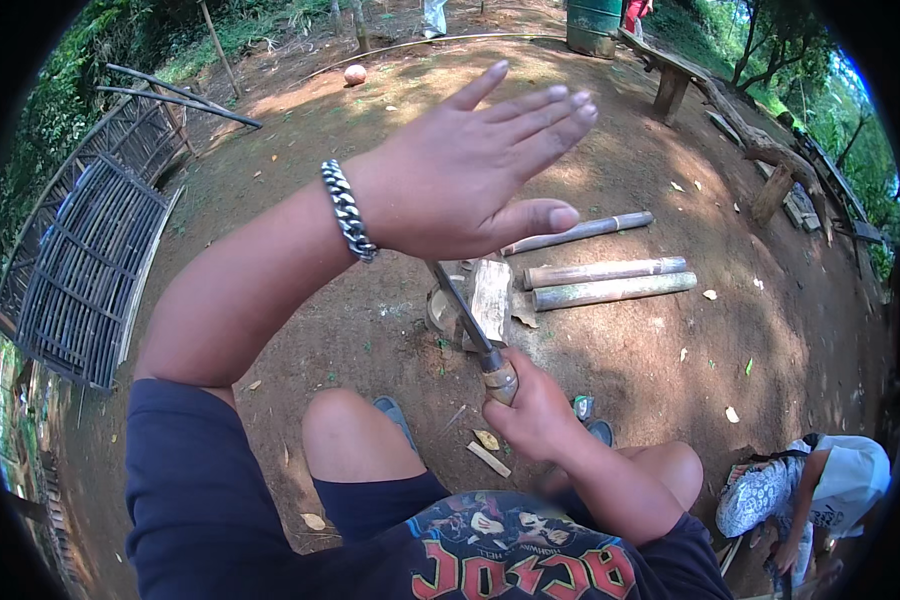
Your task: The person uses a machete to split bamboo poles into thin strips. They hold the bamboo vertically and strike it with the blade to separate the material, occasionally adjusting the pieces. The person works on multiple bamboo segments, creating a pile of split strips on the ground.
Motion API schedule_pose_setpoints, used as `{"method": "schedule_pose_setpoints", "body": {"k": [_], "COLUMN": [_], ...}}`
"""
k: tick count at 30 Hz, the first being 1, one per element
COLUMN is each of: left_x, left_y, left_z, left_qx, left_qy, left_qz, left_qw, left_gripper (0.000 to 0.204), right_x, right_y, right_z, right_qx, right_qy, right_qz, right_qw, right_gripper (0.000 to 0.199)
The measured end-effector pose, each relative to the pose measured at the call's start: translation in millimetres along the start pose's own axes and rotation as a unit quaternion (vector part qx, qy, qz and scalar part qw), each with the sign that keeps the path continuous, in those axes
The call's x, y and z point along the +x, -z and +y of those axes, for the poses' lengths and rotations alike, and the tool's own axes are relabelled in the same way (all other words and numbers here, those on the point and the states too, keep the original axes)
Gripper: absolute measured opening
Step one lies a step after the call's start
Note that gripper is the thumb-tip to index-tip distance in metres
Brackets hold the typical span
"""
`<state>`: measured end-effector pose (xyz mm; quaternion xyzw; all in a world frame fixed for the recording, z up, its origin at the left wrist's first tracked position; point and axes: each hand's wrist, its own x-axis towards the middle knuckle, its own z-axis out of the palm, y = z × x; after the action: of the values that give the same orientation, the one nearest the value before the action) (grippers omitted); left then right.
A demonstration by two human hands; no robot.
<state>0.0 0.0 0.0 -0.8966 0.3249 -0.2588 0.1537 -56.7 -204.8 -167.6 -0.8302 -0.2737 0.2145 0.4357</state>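
Raised in front of me, my left hand (480, 170) is held flat with its fingers stretched out and nothing in it; a chain bracelet (346, 212) circles the wrist. My right hand (538, 412) is closed round the wooden handle of a machete (463, 308). Its dark, narrow blade points up and away, and the tip is hidden behind my left hand. Just beyond the blade is a pale block of split wood (491, 298). Two cut bamboo pieces (615, 290) lie side by side to its right, with another bamboo piece (590, 231) farther off.
A bamboo rack (95, 260) stands at the left. Rough wooden benches (670, 90) line the right, near a green barrel (592, 28). A round ball (355, 75) lies at the back. Another person (820, 490) bends low at the near right. Leaves and a small stick (489, 460) lie by my feet.
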Motion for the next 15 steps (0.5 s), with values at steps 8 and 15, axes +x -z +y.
{"method": "schedule_pose_setpoints", "body": {"k": [8,15], "left_x": [-27,-56], "left_y": [-37,-22], "left_z": [-21,-30], "left_qx": [-0.279,-0.065], "left_qy": [0.089,-0.021], "left_qz": [0.037,-0.192], "left_qw": [0.955,0.979], "left_gripper": [0.076,0.055], "right_x": [9,8], "right_y": [-9,-3], "right_z": [12,30], "right_qx": [-0.014,0.034], "right_qy": [0.025,-0.013], "right_qz": [0.001,0.016], "right_qw": [1.000,0.999], "right_gripper": [0.053,0.056]}}
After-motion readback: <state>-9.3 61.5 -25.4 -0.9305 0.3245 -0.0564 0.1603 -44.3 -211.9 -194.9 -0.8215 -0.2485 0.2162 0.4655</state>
